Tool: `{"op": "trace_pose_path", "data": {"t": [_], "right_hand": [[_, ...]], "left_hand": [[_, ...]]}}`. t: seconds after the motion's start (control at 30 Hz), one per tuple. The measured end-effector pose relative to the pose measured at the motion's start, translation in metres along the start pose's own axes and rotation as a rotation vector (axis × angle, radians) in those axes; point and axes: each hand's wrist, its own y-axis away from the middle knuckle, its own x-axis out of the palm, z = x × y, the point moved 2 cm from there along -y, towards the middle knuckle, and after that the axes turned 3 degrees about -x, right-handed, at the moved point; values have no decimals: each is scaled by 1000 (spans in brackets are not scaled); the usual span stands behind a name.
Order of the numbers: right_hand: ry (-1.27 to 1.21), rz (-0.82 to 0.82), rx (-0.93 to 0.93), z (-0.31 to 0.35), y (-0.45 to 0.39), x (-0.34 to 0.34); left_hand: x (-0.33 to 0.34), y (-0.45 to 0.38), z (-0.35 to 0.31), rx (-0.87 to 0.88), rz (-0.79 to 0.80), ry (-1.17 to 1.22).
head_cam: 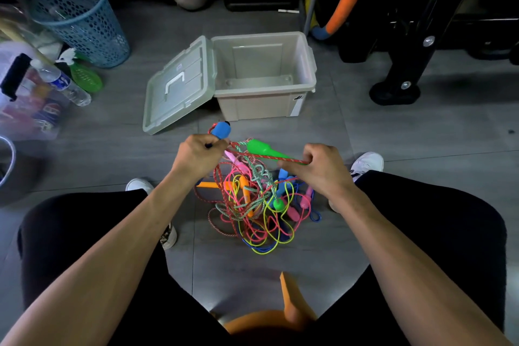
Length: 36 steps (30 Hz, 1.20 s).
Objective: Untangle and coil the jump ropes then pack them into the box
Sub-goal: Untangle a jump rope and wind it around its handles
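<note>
Red rope [269,157] stretched roughly level between hands; left hand [196,157] grip wraps blue handle [221,130] pointing up-right toward open box [266,76], right hand [323,168] pinches rope above floor tangle [258,205]

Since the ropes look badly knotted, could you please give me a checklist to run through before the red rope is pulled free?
1. Left hand grips blue handle: ok.
2. Right hand pinches red rope: ok.
3. Red rope free of the pile: not ok, it runs into the tangle.
4. Box open and empty: ok.
5. Lid clear of the opening: ok.
6. Red rope's second handle located: cannot tell.
</note>
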Motion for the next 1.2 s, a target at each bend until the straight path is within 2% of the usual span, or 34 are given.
{"op": "trace_pose_path", "data": {"t": [0.1,0.17,0.33,0.47,0.53,0.6,0.7,0.8,0.9,1.0,1.2], "right_hand": [[153,-32,6,-3,1,4],[115,-25,29,-8,-1,5],[124,303,9,-10,-2,12],[-229,293,-62,6,-4,-4],[-368,344,-46,14,-6,-12],[-259,406,-48,13,-5,-10],[-5,307,-134,12,-5,-1],[-76,258,-214,20,-6,11],[-138,301,-289,36,-5,19],[-206,357,-258,42,-5,24],[-151,313,-221,41,-12,10]], "left_hand": [[8,5,-1,26,63,-18],[11,6,0,46,100,-26],[7,1,3,152,101,-176],[2,-3,7,187,127,-310],[2,-4,9,218,146,-340],[2,-5,9,351,136,-383],[2,1,2,574,106,-395],[0,11,-7,691,93,-378],[-1,19,-12,757,127,-343],[-2,21,-13,737,116,-344],[1,12,-7,500,73,-469]]}}
